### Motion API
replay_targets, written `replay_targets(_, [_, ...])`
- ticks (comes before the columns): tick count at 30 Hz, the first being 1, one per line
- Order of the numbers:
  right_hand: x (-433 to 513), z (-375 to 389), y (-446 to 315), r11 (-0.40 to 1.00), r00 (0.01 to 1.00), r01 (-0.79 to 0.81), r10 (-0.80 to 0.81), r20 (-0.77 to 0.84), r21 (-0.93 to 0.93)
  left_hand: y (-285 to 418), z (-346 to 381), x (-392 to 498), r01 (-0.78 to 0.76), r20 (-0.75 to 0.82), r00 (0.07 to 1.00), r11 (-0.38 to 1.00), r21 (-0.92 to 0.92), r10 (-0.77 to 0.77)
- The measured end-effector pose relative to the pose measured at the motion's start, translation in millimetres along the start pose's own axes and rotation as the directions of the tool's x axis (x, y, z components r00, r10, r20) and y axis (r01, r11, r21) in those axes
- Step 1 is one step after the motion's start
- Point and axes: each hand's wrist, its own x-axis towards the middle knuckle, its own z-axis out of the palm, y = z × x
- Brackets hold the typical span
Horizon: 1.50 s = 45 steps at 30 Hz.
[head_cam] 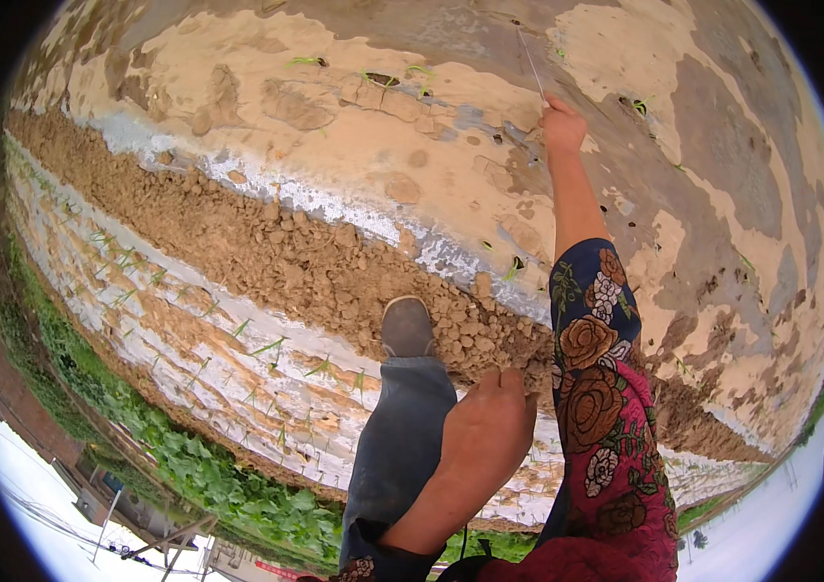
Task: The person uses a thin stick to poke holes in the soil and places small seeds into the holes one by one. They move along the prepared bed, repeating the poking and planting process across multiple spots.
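My right hand (564, 129) is stretched far out over the mud-smeared plastic mulch film (448, 171), gripping a thin metal rod (532, 65). The rod's far end reaches a small dark hole (516, 22) in the film. Close to my body, my left hand (488, 418) hangs above the soil furrow with its fingers curled in. Its palm faces away, so whatever may be inside is hidden. Green seedlings poke through holes in the film, among them one seedling (515, 268) left of my right sleeve and another seedling (639, 107) beyond my right hand.
My shoe (407, 326) stands in a furrow of loose, cloddy soil (288, 247). Behind it runs another film-covered bed (237, 356) with rows of seedlings. Leafy green plants (252, 487) border that bed. Buildings, a pole (108, 525) and overhead wires appear at the lower left rim.
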Motion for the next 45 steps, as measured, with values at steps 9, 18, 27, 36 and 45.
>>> replay_targets(9, [18,0,-22,0.944,0.982,0.188,-0.183,0.043,-0.272,1,-3,0,-0.016,-0.015,1.0,1.0,-0.01,0.016])
replay_targets(18, [44,-30,-90,0.856,0.976,0.21,-0.21,0.053,-0.473,1,-9,3,0.002,-0.016,1.0,0.999,-0.054,-0.003])
replay_targets(27, [86,-16,-59,0.842,0.997,-0.062,0.023,-0.079,-0.535,3,-10,4,0.024,0.003,1.0,0.999,-0.047,-0.024])
replay_targets(36, [18,-29,-70,0.713,0.99,0.126,-0.131,0.046,-0.689,5,0,5,0.012,0.016,1.0,1.0,-0.01,-0.012])
replay_targets(45, [-5,-53,-81,0.823,0.962,0.27,-0.205,0.182,-0.499,12,14,3,-0.031,-0.024,0.999,0.993,0.11,0.034])
